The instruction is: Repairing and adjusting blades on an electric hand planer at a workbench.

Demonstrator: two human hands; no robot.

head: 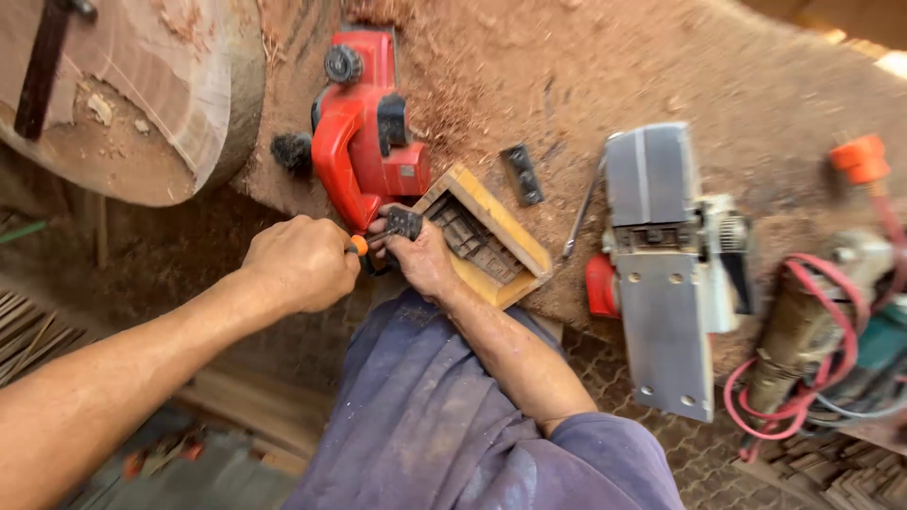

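Frame centre: the left hand [300,262] is fisted around an orange-tipped screwdriver [359,246], driving it sideways into a small dark metal part [404,223]. The right hand [422,260] pinches that part, bracing it beside the yellow box [491,236] below the red planer [364,132].

The work surface [661,66] is brown and rough, with reddish sawdust all over it. At the top left sits a big round slab of wood [142,94] with a pale cut face and a dark edge. Below the bench edge the floor [718,472] is made of small dark paving blocks in a zigzag pattern (dusty too). Thin wooden sticks [28,335] lie at the far left. Warm daylight falls from above, brightest at the top right corner.
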